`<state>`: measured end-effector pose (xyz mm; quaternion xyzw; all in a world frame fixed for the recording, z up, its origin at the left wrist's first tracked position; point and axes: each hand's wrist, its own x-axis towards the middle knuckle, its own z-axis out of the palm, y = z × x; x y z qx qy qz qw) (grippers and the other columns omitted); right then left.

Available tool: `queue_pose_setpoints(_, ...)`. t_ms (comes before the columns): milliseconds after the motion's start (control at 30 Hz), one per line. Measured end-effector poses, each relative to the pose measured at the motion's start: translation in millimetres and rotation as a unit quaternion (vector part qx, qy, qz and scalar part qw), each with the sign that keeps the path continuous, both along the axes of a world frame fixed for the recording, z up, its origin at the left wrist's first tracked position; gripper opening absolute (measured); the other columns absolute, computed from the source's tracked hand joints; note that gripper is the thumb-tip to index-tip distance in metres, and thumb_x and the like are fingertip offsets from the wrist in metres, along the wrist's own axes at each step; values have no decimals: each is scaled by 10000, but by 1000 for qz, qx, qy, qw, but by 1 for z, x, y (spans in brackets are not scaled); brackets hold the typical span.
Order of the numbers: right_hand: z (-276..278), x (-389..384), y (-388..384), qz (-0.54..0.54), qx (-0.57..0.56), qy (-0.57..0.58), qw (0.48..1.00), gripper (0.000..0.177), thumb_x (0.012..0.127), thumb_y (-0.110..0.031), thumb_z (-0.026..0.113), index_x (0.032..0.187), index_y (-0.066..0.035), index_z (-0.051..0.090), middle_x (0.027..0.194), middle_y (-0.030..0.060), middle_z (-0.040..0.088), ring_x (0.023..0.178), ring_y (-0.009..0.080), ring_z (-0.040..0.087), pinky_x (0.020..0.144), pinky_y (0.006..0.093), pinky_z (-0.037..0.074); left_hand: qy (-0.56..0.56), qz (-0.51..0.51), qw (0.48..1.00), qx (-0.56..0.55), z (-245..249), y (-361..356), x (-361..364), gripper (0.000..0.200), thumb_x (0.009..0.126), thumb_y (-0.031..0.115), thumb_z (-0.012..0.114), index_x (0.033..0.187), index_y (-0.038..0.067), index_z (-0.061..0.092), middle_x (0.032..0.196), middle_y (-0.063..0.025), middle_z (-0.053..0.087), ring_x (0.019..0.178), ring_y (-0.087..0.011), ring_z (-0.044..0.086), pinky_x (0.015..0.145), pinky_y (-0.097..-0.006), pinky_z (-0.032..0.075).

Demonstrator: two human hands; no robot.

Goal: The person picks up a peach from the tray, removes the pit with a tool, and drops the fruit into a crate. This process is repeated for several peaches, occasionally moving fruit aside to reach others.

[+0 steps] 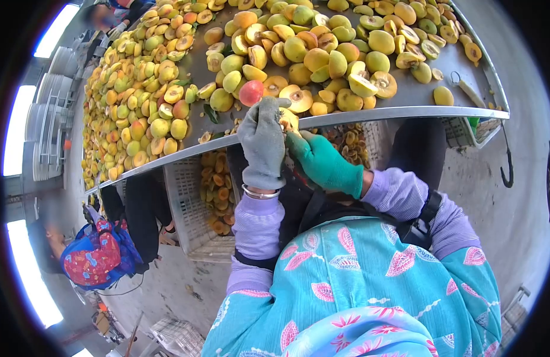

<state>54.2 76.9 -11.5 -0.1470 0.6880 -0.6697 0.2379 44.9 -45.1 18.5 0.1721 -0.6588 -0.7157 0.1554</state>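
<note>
My left hand (263, 140), in a grey glove, is closed around a cut yellow peach (288, 121) at the table's front edge. My right hand (325, 163), in a green glove, is closed right beside it, fingertips at the fruit's lower side. Whatever the right fingers grip is hidden. Just beyond lie a red-blushed peach (251, 93) and a peach half (296, 98) with its cut face up. A heap of whole and halved peaches (316, 58) spreads over the metal table (406, 112).
Under the table, a white crate (192, 208) holds peach halves, and another crate (480, 134) stands at the right. A handled tool (470, 92) lies near the right corner; a dark hook (508, 163) hangs there. Another person (99, 253) is at the left.
</note>
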Motion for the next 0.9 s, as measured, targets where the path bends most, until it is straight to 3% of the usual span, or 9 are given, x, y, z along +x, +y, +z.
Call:
queue_pose_setpoints(100, 18, -1, 8, 19, -46, -169, 984, 478, 1030, -492, 408, 973, -39, 551, 632, 64, 545, 518, 211, 561, 465, 380, 473, 4, 33, 992, -118, 3, 10, -1, 313, 1009, 232, 529, 926, -4, 716, 835, -34, 692, 738, -90, 605, 649, -233, 484)
queue_pose_setpoints(200, 34, 6, 7, 37, -132, -400, 906, 502, 1010, -579, 365, 904, -111, 512, 596, 3, 470, 426, 123, 467, 353, 307, 418, 62, -102, 966, -231, -5, -6, -7, 294, 988, 205, 527, 904, 1, 721, 813, -43, 688, 729, -101, 612, 670, -245, 496)
queue_pose_setpoints(233, 25, 7, 6, 55, -210, -454, 864, 498, 1010, -579, 361, 900, -116, 506, 593, 4, 464, 423, 126, 464, 352, 312, 418, -80, -150, 985, -18, -5, -14, -13, 289, 969, 192, 521, 892, -1, 722, 802, -48, 684, 718, -104, 616, 683, -254, 503)
queue_pose_setpoints(267, 19, 8, 4, 73, -284, -506, 811, 494, 1010, -579, 357, 895, -120, 500, 591, 4, 458, 419, 129, 461, 350, 318, 418, -58, -175, 982, -50, -6, -16, -18, 297, 963, 210, 537, 881, -1, 728, 772, -34, 674, 699, -93, 595, 659, -247, 484)
queue_pose_setpoints(433, 45, 10, -4, -28, -110, -431, 895, 522, 969, -672, 404, 898, -162, 493, 548, -73, 360, 408, 114, 359, 428, 282, 340, -26, -180, 980, -75, 3, -10, -19, 305, 950, 236, 567, 847, 3, 734, 737, -6, 662, 661, -71, 550, 618, -230, 453)
queue_pose_setpoints(567, 40, -8, 11, 124, -284, -517, 798, 518, 984, -664, 383, 908, -164, 494, 545, -82, 341, 409, 83, 351, 418, 273, 328, 9, -198, 978, -65, -2, -21, -26, 251, 938, 195, 551, 884, 27, 729, 841, -47, 692, 757, -123, 615, 701, -262, 493)
queue_pose_setpoints(733, 43, -4, -2, 109, -292, -500, 808, 508, 985, -669, 370, 898, -182, 484, 547, -85, 356, 411, 79, 354, 439, 275, 339, -14, -182, 974, -133, 7, -22, -27, 235, 931, 187, 556, 897, 35, 732, 890, -61, 699, 831, -125, 628, 755, -266, 500)
queue_pose_setpoints(833, 44, 1, -8, 73, -264, -499, 822, 490, 997, -641, 377, 893, -174, 483, 545, -68, 373, 397, 79, 358, 408, 264, 328, -3, -173, 984, 32, -5, -24, -24, 265, 953, 214, 549, 886, 38, 736, 865, -52, 694, 770, -100, 605, 700, -256, 491)
queue_pose_setpoints(900, 24, -9, 5, 166, -207, -465, 845, 488, 995, -636, 393, 896, -167, 487, 543, -62, 379, 383, 81, 361, 383, 256, 318, -55, -254, 953, -153, 2, -32, -15, 288, 969, 223, 535, 886, 34, 736, 857, -46, 693, 739, -89, 587, 674, -246, 483)
